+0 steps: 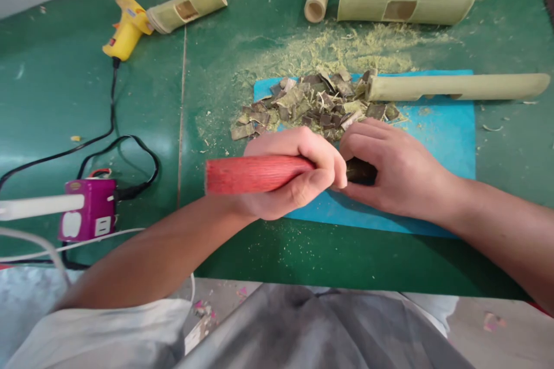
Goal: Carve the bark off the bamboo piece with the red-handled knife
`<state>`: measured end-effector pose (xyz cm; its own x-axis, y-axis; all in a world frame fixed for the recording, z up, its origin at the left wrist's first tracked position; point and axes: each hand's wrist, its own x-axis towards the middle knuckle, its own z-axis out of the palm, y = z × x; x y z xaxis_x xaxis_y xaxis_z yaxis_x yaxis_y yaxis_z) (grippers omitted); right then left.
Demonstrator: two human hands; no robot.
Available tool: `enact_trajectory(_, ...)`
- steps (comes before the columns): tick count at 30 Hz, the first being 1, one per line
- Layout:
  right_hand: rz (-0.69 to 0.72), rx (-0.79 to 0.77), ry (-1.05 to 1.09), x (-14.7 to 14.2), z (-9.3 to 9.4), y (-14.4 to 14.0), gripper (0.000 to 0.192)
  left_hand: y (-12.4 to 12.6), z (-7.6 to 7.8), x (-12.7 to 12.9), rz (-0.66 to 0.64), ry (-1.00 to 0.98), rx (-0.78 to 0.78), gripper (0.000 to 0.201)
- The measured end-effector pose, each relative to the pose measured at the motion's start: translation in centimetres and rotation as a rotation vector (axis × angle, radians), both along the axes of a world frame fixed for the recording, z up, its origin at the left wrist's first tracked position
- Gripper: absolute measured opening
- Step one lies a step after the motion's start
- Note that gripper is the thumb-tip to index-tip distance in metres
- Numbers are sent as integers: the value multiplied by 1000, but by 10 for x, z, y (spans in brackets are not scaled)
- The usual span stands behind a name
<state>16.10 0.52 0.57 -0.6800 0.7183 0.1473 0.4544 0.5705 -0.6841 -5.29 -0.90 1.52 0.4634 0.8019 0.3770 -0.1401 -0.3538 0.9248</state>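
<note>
We look through single head-worn camera, forward and steeply down onto green desk (142, 104); our left hand (322, 153) and right hand (402, 167) close, mid-view; our grey clothing (303, 334) nearest, at bottom edge; bamboo tubes (445, 7) farther off, along top.

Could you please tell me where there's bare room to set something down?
The green table is bare between the yellow glue gun, its black cable and the seam, and nearly bare left of the gun. It's crowded around the blue sheet: chips, a long bamboo piece, the left hand and the right hand.
</note>
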Motion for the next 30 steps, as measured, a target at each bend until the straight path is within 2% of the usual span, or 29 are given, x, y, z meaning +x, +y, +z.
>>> enact_trajectory(3,3,-4,-1,-1,0,0,17,3,2,0,-31,19,6,24)
enact_trajectory(11,5,-1,3,-1,0,1,18,1,4,1,-8,107,26,22)
enact_trajectory(18,1,2,15,-2,0,0,18,1,4,1,-2,79,45,20)
enact_trajectory(25,-1,21,31,-2,0,0,21,1,5,2,-8,137,72,20)
enact_trajectory(30,10,18,22,-2,0,0,20,-2,13,4,22,258,114,14)
